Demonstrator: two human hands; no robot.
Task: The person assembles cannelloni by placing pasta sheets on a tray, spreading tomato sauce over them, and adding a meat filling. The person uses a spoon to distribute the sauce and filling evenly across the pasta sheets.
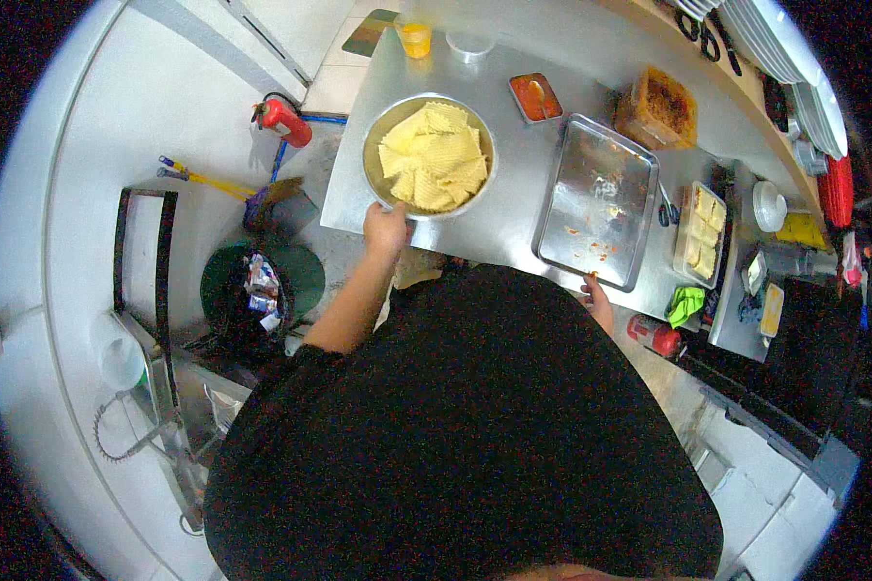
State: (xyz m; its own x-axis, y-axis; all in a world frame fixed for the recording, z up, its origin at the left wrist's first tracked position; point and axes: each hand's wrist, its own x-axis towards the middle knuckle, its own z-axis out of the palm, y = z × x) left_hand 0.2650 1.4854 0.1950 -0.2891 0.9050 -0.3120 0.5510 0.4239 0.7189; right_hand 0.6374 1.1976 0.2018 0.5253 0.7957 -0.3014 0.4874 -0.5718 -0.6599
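A round metal bowl (370, 174) stands near the left end of the steel counter, filled with yellow, ridged lasagna sheets (436, 155) lying loosely over one another. My left hand (386, 229) grips the bowl's near rim, thumb uppermost. To the right lies a shallow metal baking tray (576, 189), smeared with bits of orange-red sauce. At its near edge my right hand (598, 301) pinches the rim; my body partly hides this hand. Behind the tray sits a small square pan of red sauce (536, 99) with a spoon in it.
A plastic tub of brown filling (657, 108) stands against the wall. Right of the tray are scissors (667, 205), a container of pale rolled pieces (700, 235) and a green cloth (686, 305). A cup of yellow liquid (415, 41) stands at the far left corner; a bin (305, 281) is below.
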